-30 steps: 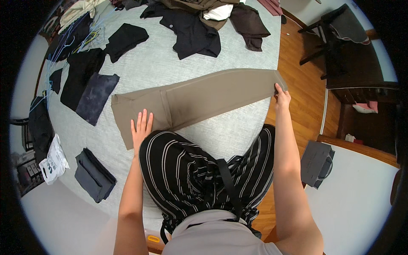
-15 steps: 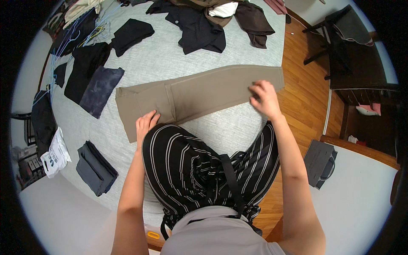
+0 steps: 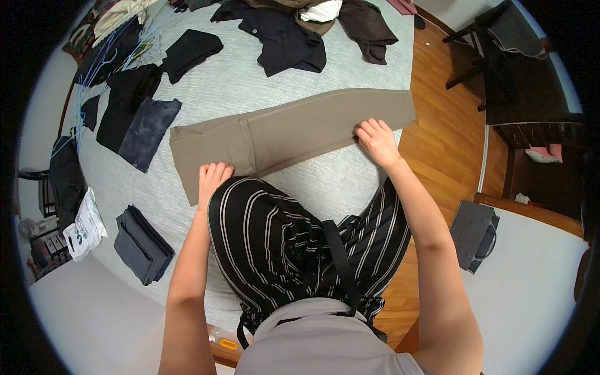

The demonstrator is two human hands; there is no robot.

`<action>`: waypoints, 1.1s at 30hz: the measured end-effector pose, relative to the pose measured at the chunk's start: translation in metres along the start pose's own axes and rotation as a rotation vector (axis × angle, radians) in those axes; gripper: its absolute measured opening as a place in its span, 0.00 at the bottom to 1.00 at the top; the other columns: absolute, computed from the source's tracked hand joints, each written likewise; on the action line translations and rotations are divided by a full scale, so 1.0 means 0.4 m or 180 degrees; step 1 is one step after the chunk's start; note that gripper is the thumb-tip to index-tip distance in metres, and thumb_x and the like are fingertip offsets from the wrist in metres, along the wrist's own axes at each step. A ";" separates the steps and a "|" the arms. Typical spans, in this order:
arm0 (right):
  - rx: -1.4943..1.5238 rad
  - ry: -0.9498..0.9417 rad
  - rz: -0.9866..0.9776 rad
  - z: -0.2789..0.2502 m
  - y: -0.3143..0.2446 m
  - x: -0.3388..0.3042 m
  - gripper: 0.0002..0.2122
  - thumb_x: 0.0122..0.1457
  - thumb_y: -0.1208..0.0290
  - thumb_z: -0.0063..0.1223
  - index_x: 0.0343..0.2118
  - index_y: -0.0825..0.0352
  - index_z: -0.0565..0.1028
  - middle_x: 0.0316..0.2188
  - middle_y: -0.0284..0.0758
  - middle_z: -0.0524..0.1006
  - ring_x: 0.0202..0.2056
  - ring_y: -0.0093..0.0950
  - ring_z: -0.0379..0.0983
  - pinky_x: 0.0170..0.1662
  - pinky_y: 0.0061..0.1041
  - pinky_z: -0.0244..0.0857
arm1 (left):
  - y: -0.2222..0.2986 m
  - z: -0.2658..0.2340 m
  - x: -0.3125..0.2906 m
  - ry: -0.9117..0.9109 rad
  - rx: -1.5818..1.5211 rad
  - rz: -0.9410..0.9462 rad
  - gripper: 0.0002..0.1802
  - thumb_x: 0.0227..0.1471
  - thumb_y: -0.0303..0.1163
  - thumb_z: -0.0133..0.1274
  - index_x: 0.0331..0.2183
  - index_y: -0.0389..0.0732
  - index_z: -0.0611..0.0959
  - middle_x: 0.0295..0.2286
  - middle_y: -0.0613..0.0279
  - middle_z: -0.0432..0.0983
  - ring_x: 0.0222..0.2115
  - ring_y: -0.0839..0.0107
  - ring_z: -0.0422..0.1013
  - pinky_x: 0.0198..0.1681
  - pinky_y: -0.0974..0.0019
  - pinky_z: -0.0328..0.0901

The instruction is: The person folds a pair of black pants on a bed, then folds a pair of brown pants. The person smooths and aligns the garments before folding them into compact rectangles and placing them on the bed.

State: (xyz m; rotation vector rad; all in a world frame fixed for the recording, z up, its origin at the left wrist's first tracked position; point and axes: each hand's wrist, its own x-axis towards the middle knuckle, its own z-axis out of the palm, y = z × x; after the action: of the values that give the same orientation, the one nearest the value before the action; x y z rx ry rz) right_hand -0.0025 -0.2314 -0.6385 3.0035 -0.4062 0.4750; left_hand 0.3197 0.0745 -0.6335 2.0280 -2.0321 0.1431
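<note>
A pair of khaki trousers (image 3: 300, 128), folded lengthwise into one long strip, lies across the bed in front of my knees. Its wide waist end is at the left, and the narrow leg end reaches the bed's right edge. My left hand (image 3: 215, 179) has its fingers curled together over the near edge by the waist end, the thumb hidden. Farther right, my right hand (image 3: 378, 142) grips the near edge of the leg, fingers bent and pressed together.
Folded dark grey trousers (image 3: 143, 245) lie at the left, beside a white plastic bag (image 3: 85, 225). Beyond are dark folded clothes (image 3: 191, 54), blue hangers (image 3: 107, 57) and a black garment (image 3: 289, 47). A grey box bag (image 3: 474, 236) and a dark chair (image 3: 475, 53) stand off the bed's right side.
My right hand has moved slightly left and closed on the near edge of the trousers. The left hand's fingers have drawn in at almost the same spot. The view has shifted a little.
</note>
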 end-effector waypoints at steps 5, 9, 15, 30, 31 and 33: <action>-0.0004 0.0035 0.0001 -0.001 -0.002 -0.019 0.05 0.44 0.73 0.52 0.25 0.61 0.69 0.26 0.30 0.66 0.33 0.27 0.65 0.35 0.26 0.59 | -0.014 -0.020 -0.016 0.0365 0.0182 0.0225 0.10 0.40 0.35 0.49 0.28 0.42 0.75 0.26 0.62 0.65 0.30 0.67 0.65 0.35 0.63 0.59; -0.0032 0.0057 0.0001 0.001 -0.007 -0.031 0.05 0.44 0.73 0.52 0.25 0.61 0.69 0.27 0.30 0.66 0.33 0.28 0.65 0.35 0.26 0.59 | -0.005 -0.026 -0.031 0.0051 0.0204 0.0251 0.08 0.40 0.35 0.48 0.26 0.43 0.76 0.26 0.63 0.65 0.28 0.68 0.65 0.34 0.64 0.59; 0.0013 -0.0118 0.0035 -0.011 -0.014 -0.026 0.04 0.46 0.73 0.52 0.26 0.60 0.70 0.27 0.30 0.67 0.34 0.28 0.65 0.36 0.26 0.59 | 0.002 0.005 -0.036 -0.0046 0.0000 0.0010 0.07 0.40 0.34 0.52 0.26 0.43 0.78 0.26 0.61 0.69 0.28 0.63 0.65 0.35 0.62 0.58; -0.0431 -0.0243 0.0978 -0.041 0.103 -0.081 0.08 0.44 0.75 0.53 0.29 0.61 0.70 0.30 0.31 0.69 0.35 0.31 0.67 0.38 0.30 0.59 | -0.015 0.023 -0.055 0.0075 0.0100 0.0097 0.09 0.40 0.34 0.49 0.28 0.44 0.77 0.26 0.65 0.67 0.27 0.68 0.65 0.32 0.65 0.61; -0.0424 -0.0227 0.0876 -0.047 0.106 -0.086 0.07 0.44 0.75 0.53 0.29 0.61 0.70 0.30 0.31 0.69 0.35 0.31 0.67 0.38 0.30 0.59 | -0.012 0.021 -0.051 0.0058 0.0109 0.0052 0.09 0.40 0.34 0.49 0.28 0.44 0.77 0.26 0.65 0.67 0.27 0.67 0.65 0.32 0.65 0.61; -0.0343 -0.0289 0.0912 -0.033 0.106 -0.109 0.09 0.43 0.76 0.54 0.31 0.62 0.71 0.31 0.31 0.69 0.36 0.31 0.67 0.37 0.30 0.61 | -0.007 0.010 -0.047 0.0033 0.0017 -0.0067 0.08 0.40 0.34 0.50 0.28 0.44 0.77 0.27 0.65 0.68 0.28 0.67 0.66 0.33 0.65 0.61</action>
State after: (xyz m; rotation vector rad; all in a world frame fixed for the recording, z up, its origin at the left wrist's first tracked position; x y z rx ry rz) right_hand -0.0578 -0.2597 -0.6382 2.8805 -0.8475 0.3226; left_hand 0.3219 0.0915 -0.6424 2.0469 -2.0056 0.1550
